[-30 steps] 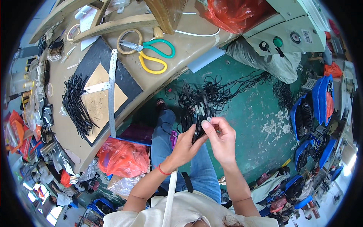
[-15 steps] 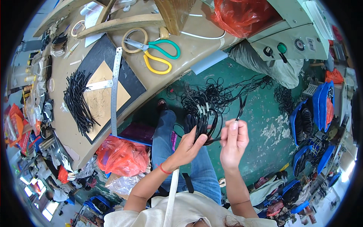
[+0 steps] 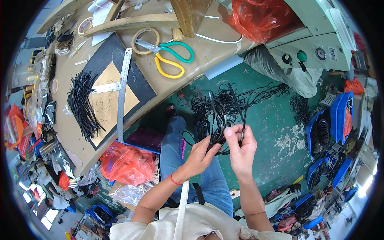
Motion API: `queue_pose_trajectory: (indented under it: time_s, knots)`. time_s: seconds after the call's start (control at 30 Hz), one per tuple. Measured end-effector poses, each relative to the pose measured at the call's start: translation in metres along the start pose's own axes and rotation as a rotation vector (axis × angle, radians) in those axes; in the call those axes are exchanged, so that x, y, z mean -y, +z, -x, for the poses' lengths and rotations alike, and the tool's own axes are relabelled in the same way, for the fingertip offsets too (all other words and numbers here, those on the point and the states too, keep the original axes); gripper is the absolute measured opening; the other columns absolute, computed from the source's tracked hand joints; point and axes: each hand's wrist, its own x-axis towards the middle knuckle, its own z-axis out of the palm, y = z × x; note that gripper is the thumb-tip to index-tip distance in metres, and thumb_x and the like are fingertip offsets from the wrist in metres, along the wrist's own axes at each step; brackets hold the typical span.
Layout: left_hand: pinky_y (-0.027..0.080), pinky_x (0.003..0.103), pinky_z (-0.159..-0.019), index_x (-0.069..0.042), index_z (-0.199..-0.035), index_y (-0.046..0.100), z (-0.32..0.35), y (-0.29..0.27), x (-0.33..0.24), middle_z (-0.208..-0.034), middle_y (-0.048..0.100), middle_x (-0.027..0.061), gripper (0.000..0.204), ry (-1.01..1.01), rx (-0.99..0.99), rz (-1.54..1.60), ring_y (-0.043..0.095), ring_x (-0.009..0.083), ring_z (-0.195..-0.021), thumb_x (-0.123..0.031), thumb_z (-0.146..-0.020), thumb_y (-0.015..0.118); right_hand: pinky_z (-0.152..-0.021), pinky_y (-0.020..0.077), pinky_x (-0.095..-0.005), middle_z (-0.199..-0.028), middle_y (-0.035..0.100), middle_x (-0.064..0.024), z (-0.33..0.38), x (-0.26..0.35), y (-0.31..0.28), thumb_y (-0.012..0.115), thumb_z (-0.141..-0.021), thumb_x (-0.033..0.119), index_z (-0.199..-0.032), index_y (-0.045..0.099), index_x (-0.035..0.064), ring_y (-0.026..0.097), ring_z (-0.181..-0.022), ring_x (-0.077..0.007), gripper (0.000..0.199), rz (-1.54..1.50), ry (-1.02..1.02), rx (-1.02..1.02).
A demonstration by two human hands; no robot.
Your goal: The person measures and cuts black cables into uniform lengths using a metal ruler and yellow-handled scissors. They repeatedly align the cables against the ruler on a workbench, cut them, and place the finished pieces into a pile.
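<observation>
Above my lap, my left hand [image 3: 202, 154] is closed round a looped bundle of thin black cords [image 3: 216, 124], which stands up out of the grip with pale tips or ties among the loops. Close beside it, my right hand [image 3: 243, 150] pinches a few strands of black cord [image 3: 243, 114] between thumb and fingers, their loose ends rising above. A tangled heap of black cord [image 3: 256, 94] lies on the green floor beyond both hands. The hands nearly touch, and the fingers hide where the strands join the bundle.
On the brown table [image 3: 204, 56] lie scissors [image 3: 157, 49], a tape roll [image 3: 133, 42], a steel ruler [image 3: 124, 76], a black mat [image 3: 146, 90] and cut black strips [image 3: 82, 108]. A red plastic bag [image 3: 128, 162] sits below the table edge. Blue bins [image 3: 342, 108] stand at right.
My right hand has moved left and slightly up, closer to the bundle. The strands it pinches now stand more upright. My left hand keeps its grip.
</observation>
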Motion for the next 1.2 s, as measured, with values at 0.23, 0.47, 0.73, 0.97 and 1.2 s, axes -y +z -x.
queue_pose_trajectory:
  time_s: [0.23,0.47,0.73,0.97,1.2]
  knots:
    - [0.048,0.031,-0.065,0.004,-0.105,0.051,0.003,-0.002,0.012,-0.085,0.062,0.0134,0.021,-0.012,0.011,-0.103,0.061,0.0180,-0.076,-0.010,-0.090,0.052,-0.041,0.0279,-0.0196,-0.050,0.039,0.0068,-0.008,0.000,-0.002,0.071,-0.078,0.017,-0.084,0.056,0.0005,0.034,-0.046,-0.0003,0.024,0.213,0.085,0.057]
    - [0.045,0.035,-0.061,0.003,-0.101,0.052,0.002,-0.001,0.003,-0.080,0.058,0.0173,0.020,-0.010,0.000,-0.107,0.059,0.0259,-0.069,-0.012,-0.088,0.055,-0.044,0.0349,-0.0225,-0.055,0.053,-0.0011,-0.010,-0.014,-0.010,0.061,-0.086,0.021,-0.085,0.058,-0.0026,0.042,-0.050,-0.0032,0.023,0.246,-0.027,0.120]
    - [0.045,0.026,-0.073,0.000,-0.108,0.052,0.001,0.002,0.000,-0.087,0.057,0.0042,0.022,-0.126,-0.091,0.309,0.054,0.0096,-0.080,-0.017,-0.094,0.049,-0.051,0.0324,-0.0236,-0.071,0.049,0.0022,0.005,-0.026,-0.002,0.043,-0.096,0.019,-0.088,0.051,0.0042,0.038,-0.058,-0.0046,0.019,0.063,0.043,-0.021]
    - [0.042,0.025,-0.079,-0.004,-0.102,0.049,-0.001,0.000,0.006,-0.094,0.055,0.0031,0.025,-0.181,-0.139,0.475,0.051,0.0081,-0.087,-0.026,-0.098,0.038,-0.071,0.0396,-0.0280,-0.077,0.047,-0.0052,0.009,-0.031,0.007,0.034,-0.098,0.021,-0.085,0.043,0.0034,0.042,-0.073,-0.0122,0.024,-0.312,-0.028,-0.135]
    - [0.038,0.026,-0.085,-0.005,-0.096,0.050,-0.003,-0.003,0.015,-0.097,0.057,0.0055,0.026,-0.170,-0.097,0.700,0.051,0.0110,-0.093,-0.027,-0.099,0.037,-0.077,0.0382,-0.0319,-0.074,0.043,-0.0033,0.004,-0.021,0.008,0.035,-0.099,0.024,-0.081,0.041,0.0070,0.042,-0.072,-0.0144,0.025,-0.548,0.040,-0.204]
